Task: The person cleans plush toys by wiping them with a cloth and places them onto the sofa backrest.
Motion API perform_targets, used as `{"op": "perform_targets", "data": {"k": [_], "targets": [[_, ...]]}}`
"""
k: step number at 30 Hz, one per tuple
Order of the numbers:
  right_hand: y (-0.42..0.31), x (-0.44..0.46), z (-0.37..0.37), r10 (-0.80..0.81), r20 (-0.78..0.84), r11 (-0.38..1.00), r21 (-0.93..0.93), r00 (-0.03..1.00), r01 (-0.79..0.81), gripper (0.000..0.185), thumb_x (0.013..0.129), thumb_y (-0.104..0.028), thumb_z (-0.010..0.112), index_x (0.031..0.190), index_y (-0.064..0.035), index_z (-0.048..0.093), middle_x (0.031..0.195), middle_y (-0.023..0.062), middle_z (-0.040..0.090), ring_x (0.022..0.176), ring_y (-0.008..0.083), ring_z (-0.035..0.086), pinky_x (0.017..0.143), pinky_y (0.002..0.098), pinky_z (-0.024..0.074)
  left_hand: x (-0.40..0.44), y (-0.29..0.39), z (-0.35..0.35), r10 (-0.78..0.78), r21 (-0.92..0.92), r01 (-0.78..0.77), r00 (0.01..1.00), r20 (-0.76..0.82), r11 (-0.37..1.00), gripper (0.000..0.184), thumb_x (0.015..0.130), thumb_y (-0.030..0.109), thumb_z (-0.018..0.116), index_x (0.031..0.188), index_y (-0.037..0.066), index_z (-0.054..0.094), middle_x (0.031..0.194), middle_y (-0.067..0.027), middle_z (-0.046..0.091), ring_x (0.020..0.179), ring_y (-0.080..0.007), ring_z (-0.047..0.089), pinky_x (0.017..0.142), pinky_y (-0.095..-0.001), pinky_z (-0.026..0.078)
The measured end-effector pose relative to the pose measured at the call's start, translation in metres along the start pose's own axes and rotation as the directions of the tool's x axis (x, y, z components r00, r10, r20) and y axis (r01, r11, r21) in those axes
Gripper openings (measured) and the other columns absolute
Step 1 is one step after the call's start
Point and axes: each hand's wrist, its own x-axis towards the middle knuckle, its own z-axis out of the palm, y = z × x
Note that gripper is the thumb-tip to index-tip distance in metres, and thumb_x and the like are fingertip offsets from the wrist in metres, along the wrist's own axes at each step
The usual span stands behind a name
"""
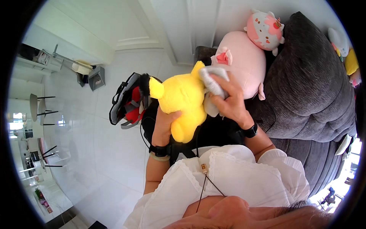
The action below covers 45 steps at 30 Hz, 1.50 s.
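Head view: yellow plush getting a wipe-down, by the look of it

So the left hand (162, 124) is wrapped around the side of the yellow plush (183, 95), thumb over its body, holding it up in front of the white top (244, 171). The right hand (230, 99) is bunched around a pale grey cloth (214, 82), right by the plush's ear and side. I'd call this mid-wipe; the next stroke calls for a steady left grip and light cloth pressure. Further out: a pink plush (244, 57) by the dark grey sofa (305, 87).
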Motion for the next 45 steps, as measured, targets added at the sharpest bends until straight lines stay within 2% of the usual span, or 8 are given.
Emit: {"op": "perform_targets", "data": {"k": [9, 12, 13, 17, 25, 29, 32, 45], "targets": [[-0.021, -0.003, -0.01, 0.089, 0.557, 0.992, 0.028, 0.826, -0.125, 0.059, 0.073, 0.002, 0.065, 0.13, -0.0121, 0.066, 0.105, 0.0142, 0.061, 0.087, 0.0323, 0.064, 0.078, 0.0365, 0.0539, -0.016, 0.019, 0.012, 0.041, -0.144, -0.06, 0.99, -0.132, 0.988, 0.066, 0.092, 0.03, 0.069, 0.144, 0.0, 0.041, 0.133, -0.0139, 0.058, 0.12, -0.0253, 0.06, 0.1, -0.0377, 0.051], [-0.015, -0.001, -0.011, -0.023, 0.365, 0.988, 0.148, 0.931, -0.034, 0.057, 0.072, 0.003, 0.065, 0.128, -0.0111, 0.067, 0.108, 0.0159, 0.062, 0.089, 0.0341, 0.064, 0.079, 0.0366, 0.0544, -0.012, 0.015, 0.004, 0.038, -0.081, -0.044, 0.997, -0.074, 0.996, 0.067, 0.092, 0.03, 0.071, 0.143, 0.0, 0.042, 0.131, -0.0132, 0.058, 0.119, -0.0245, 0.061, 0.099, -0.0374, 0.051], [-0.021, -0.001, -0.01, 0.117, 0.341, 0.965, 0.184, 0.933, -0.188, 0.056, 0.072, 0.004, 0.064, 0.126, -0.0099, 0.068, 0.111, 0.0178, 0.063, 0.092, 0.0358, 0.064, 0.08, 0.0368, 0.0549, -0.01, 0.011, 0.0, 0.024, -0.075, -0.028, 0.998, -0.053, 0.997, 0.067, 0.091, 0.03, 0.072, 0.143, 0.0, 0.042, 0.131, -0.0128, 0.058, 0.118, -0.0242, 0.061, 0.099, -0.0373, 0.051], [-0.03, 0.009, 0.003, -0.057, 0.137, 0.998, -0.015, 0.989, 0.06, 0.056, 0.069, 0.005, 0.065, 0.123, -0.0095, 0.069, 0.112, 0.0195, 0.063, 0.093, 0.0356, 0.064, 0.08, 0.0385, 0.0557, -0.002, 0.001, -0.002, 0.039, 0.02, -0.039, 0.999, -0.006, 0.999, 0.071, 0.088, 0.029, 0.079, 0.142, 0.001, 0.043, 0.129, -0.0104, 0.059, 0.115, -0.0218, 0.062, 0.095, -0.0352, 0.053], [-0.04, -0.01, 0.016, -0.186, 0.405, 0.954, -0.144, 0.895, 0.263, 0.061, 0.064, 0.0, 0.071, 0.122, -0.0184, 0.071, 0.107, 0.0133, 0.06, 0.092, 0.0314, 0.063, 0.073, 0.0402, 0.0549, -0.003, 0.002, -0.002, 0.077, 0.103, -0.064, 0.989, -0.13, 0.993, 0.064, 0.098, 0.042, 0.064, 0.142, 0.001, 0.044, 0.131, -0.0117, 0.06, 0.115, -0.0214, 0.062, 0.096, -0.0353, 0.052], [-0.043, -0.009, -0.003, -0.107, 0.6, 0.993, 0.022, 0.793, 0.117, 0.06, 0.065, 0.001, 0.07, 0.123, -0.0161, 0.07, 0.107, 0.0147, 0.06, 0.091, 0.0327, 0.063, 0.072, 0.0407, 0.0551, -0.001, -0.003, -0.01, 0.062, 0.105, -0.051, 0.993, -0.103, 0.993, 0.059, 0.103, 0.043, 0.053, 0.144, 0.001, 0.042, 0.135, -0.0116, 0.058, 0.119, -0.0219, 0.06, 0.099, -0.036, 0.05], [-0.044, 0.001, 0.0, -0.136, 0.27, 0.989, -0.019, 0.953, 0.146, 0.06, 0.066, 0.002, 0.069, 0.124, -0.0128, 0.069, 0.11, 0.0157, 0.06, 0.091, 0.0342, 0.063, 0.074, 0.041, 0.0557, 0.0, -0.008, -0.006, 0.0, 0.008, 0.001, 0.995, -0.098, 1.0, 0.062, 0.106, 0.05, 0.038, 0.147, 0.004, 0.04, 0.142, -0.0107, 0.054, 0.128, -0.0225, 0.054, 0.106, -0.0381, 0.045], [-0.055, -0.01, 0.036, -0.22, 0.313, 0.86, -0.384, 0.924, 0.335, 0.049, 0.071, -0.011, 0.069, 0.119, -0.0198, 0.071, 0.106, 0.009, 0.056, 0.09, 0.0274, 0.055, 0.073, 0.037, 0.0491, 0.013, -0.019, -0.005, -0.03, -0.006, 0.029, 0.986, -0.165, 1.0, 0.046, 0.109, 0.04, 0.037, 0.141, 0.007, 0.045, 0.13, -0.008, 0.058, 0.119, -0.0192, 0.058, 0.104, -0.0356, 0.046]]}}
